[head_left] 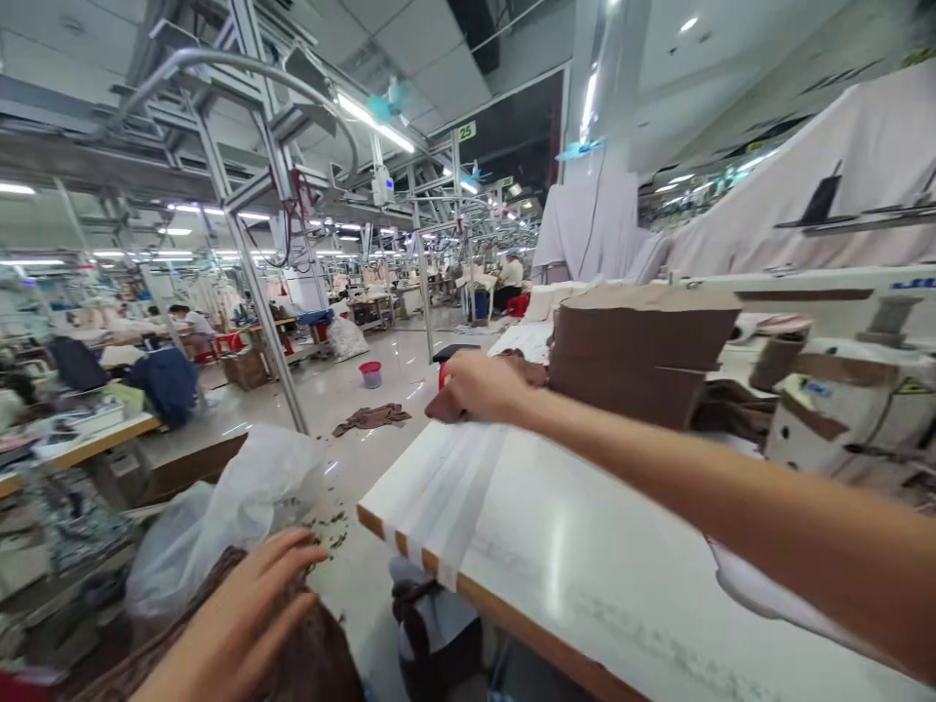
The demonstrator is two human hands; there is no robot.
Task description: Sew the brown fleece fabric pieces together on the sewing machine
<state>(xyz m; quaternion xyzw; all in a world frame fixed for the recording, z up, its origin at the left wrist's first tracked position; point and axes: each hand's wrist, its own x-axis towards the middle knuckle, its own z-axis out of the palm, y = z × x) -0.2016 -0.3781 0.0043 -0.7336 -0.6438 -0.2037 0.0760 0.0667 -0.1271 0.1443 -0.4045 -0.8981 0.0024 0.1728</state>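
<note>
My right hand (pixel 484 386) reaches across the white table (pixel 577 526) to its far left corner. Its fingers are closed on a piece of brown fabric (pixel 442 404), part of which shows below the knuckles. Just right of it stands a tall brown fabric-covered stack or box (pixel 636 356) with a pale top. At the lower left, my left hand (pixel 253 600) is open, fingers stretched out over a heap of brown cloth (pixel 314 648). Whether the palm touches the cloth cannot be seen.
A translucent plastic bag (pixel 234 507) lies beside the cloth heap, near a cardboard box (pixel 191 466). Brown fabric (pixel 371 417) and a red-rimmed bucket (pixel 370 373) are on the floor. A metal post (pixel 267 322) rises ahead. Sewing machine parts (pixel 819 409) stand to the right.
</note>
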